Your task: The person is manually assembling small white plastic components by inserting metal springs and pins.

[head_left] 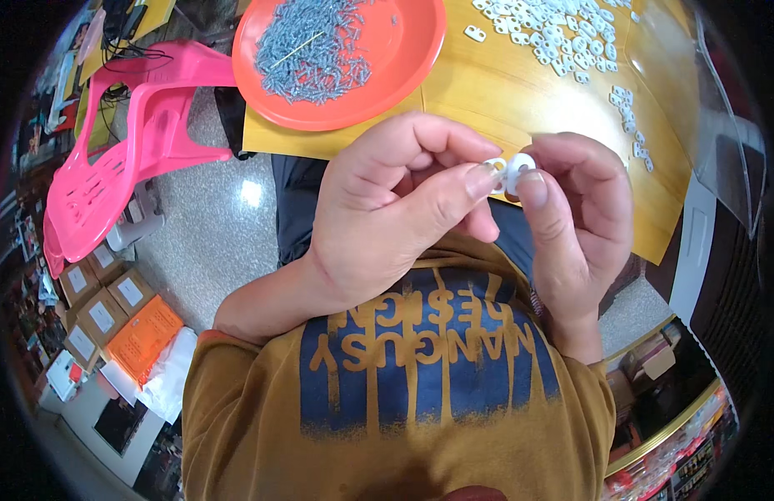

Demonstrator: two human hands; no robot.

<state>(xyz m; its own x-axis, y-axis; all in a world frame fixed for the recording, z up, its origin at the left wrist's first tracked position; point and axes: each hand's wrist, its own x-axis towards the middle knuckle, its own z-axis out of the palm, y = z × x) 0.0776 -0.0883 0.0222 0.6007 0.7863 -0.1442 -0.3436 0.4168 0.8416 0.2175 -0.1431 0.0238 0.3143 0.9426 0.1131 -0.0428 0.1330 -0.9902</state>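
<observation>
My left hand (383, 204) is closed in a pinch, its thumb and fingers on a small white plastic piece with holes (499, 185). Against it, thumb and fingers of my right hand (583, 213) grip a rounded white plastic piece (518, 167) with a hole in it. The two pieces touch or overlap in front of my chest, over the near edge of the table; fingertips cover parts of them. Whether they are joined I cannot tell. Beyond my hands lies a spread of similar white two-holed plastic pieces (562, 37) on the yellow tabletop (453, 92).
A red-orange round tray (403, 58) at the table's far left holds a heap of small grey screws (307, 63). More white pieces (627, 113) lie toward the right. A pink plastic chair (136, 142) stands on the left, with cardboard boxes (99, 317) below it.
</observation>
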